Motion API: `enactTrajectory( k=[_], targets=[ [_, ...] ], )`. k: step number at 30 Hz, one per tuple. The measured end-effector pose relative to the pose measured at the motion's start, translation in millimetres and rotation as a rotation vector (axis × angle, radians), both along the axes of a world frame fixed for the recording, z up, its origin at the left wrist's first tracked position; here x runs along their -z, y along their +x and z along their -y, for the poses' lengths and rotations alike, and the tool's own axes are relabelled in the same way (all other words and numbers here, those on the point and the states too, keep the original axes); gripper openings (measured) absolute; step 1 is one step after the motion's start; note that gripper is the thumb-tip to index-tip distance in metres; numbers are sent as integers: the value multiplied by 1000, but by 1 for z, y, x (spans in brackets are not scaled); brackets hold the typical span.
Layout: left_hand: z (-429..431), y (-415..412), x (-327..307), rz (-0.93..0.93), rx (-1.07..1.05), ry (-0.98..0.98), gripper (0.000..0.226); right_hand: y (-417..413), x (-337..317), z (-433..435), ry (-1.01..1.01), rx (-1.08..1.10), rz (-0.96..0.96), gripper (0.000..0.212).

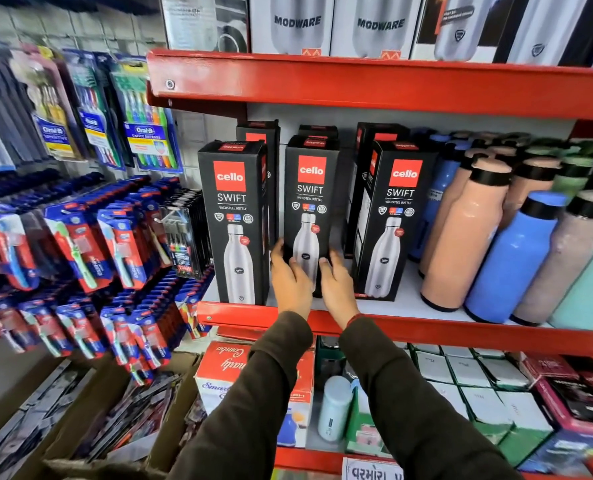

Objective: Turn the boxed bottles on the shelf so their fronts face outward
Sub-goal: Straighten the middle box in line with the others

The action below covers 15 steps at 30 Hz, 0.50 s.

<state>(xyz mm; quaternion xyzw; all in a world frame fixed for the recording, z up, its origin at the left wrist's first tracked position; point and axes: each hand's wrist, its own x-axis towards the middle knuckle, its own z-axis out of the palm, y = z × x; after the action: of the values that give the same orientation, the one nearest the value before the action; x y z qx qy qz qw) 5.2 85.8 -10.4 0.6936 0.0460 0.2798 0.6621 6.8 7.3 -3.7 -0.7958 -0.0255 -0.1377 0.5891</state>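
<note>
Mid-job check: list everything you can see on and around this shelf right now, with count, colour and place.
Cello Swift boxes: three in the front row, black with red logo, middle shelf, fronts outward; more behind.
Loose bottles: many, peach, blue, grey, teal, right of the boxes.
Modware boxes: two, white, top shelf.
Toothbrush packs: many, blue and red, hanging at left.
Small white boxes: several, lower shelf, right.
Shelf edge: red.
Left hand: on the middle box's left edge.
Right hand: on its right edge.
</note>
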Motion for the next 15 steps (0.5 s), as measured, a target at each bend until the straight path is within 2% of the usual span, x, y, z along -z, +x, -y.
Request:
enactTrajectory(
  k=[7,15],
  targets=[
    [-6,-12,9,-45,-76,71,39,-15,4,1,-15,40,27,43],
    [-10,-39,14,12,-70,-14,32,-38,11,8,-49,79,55,43]
  ],
)
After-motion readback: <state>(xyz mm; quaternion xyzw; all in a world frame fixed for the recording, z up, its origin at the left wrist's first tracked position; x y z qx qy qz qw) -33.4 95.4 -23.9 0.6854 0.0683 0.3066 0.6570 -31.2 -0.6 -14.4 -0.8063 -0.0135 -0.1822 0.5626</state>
